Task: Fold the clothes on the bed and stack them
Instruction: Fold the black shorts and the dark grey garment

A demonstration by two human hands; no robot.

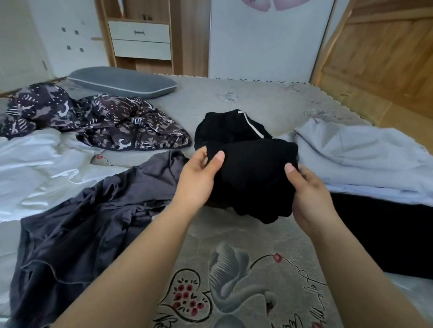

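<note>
Both hands hold a bundled black garment (251,177) just above the middle of the bed (257,98), whose grey cover is printed with a swan and hearts. The left hand (198,180) pinches the garment's left edge, thumb on top and fingers tucked behind the cloth; the right hand (311,196) grips its right edge, thumb pressed onto the front and fingers curled behind. The garment hangs in thick folds between the two hands, its lower end drooping toward the cover. Just beyond the black garment, touching or nearly touching it, a second black piece with a white stripe (231,127) lies on the bed. To the left of the black garment, a dark grey garment (88,237) is spread loosely, one end reaching under the left wrist. Farther left of it lies white bedding (30,170), and beyond that a crumpled dark patterned cloth (101,122). A grey pillow (121,82) rests at the far side of the bed, behind the patterned cloth. To the right of the black garment lies a pale blue-grey garment (369,154), with a black cloth (397,239) below it at the near right. A wooden headboard (391,49) stands at the bed's right end.
</note>
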